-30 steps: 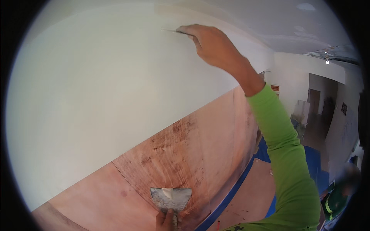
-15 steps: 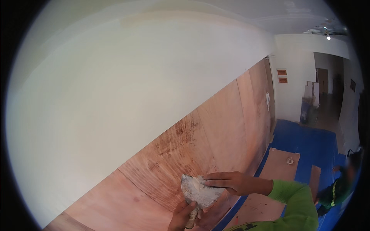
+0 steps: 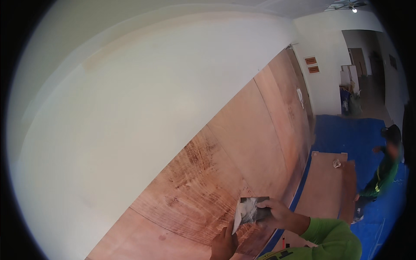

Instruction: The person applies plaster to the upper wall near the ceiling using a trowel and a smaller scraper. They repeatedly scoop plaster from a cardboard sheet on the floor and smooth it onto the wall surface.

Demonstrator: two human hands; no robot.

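Note:
My left hand (image 3: 224, 242) is closed at the bottom middle around a putty knife, whose handle is hidden in the fingers. Turned nearly edge-on, its blade (image 3: 236, 219) shows as a pale, narrow shape. Just right of it, my right hand (image 3: 277, 212) grips a dark flat rectangular blade (image 3: 249, 207) smeared with white paste, thumb and fingers at its right edge. The two blades meet or nearly meet; I cannot tell whether they touch. Behind both hands stands a wall with reddish-brown wood panelling (image 3: 225, 143) below and a white painted part (image 3: 117, 108) above.
A blue sheet (image 3: 333, 130) covers the floor at the right. Brown boards (image 3: 326, 182) lie on it, with a crumpled pale thing (image 3: 336, 163) on top. A person in dark green (image 3: 381, 173) stands at the far right. Beyond is a doorway (image 3: 368, 56) with boards leaning beside it.
The putty knife has turned from face-on to nearly edge-on. My right hand's dark blade now shows its smeared face. Both hands sit further right in view. The other person is more in view.

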